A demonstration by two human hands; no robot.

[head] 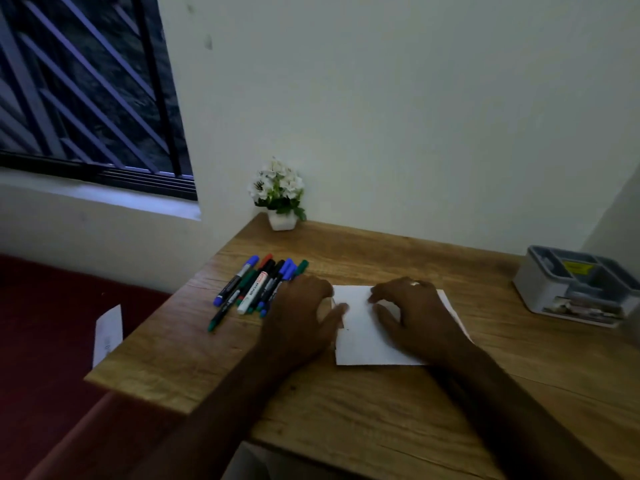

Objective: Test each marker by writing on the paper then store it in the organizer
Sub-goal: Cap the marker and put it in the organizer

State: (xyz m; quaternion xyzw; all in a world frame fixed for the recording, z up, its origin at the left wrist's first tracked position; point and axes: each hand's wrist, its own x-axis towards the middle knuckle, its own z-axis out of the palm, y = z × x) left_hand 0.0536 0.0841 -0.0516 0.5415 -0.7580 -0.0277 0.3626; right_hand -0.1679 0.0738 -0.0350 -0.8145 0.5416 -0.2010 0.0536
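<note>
Several markers [258,287] with blue, green, red and black caps lie in a loose pile on the wooden desk [346,410], left of a white sheet of paper [360,337]. My left hand [299,313] lies between the pile and the paper, its fingertips reaching the nearest markers and its thumb touching the paper's left edge. My right hand [412,313] rests on the paper with loosely curled fingers and holds nothing. A grey organizer [575,289] with several compartments stands at the desk's far right.
A small white pot of white flowers [280,195] stands at the desk's back left corner against the wall. A slip of white paper [108,336] lies off the desk's left edge over the red floor. A barred window is at upper left.
</note>
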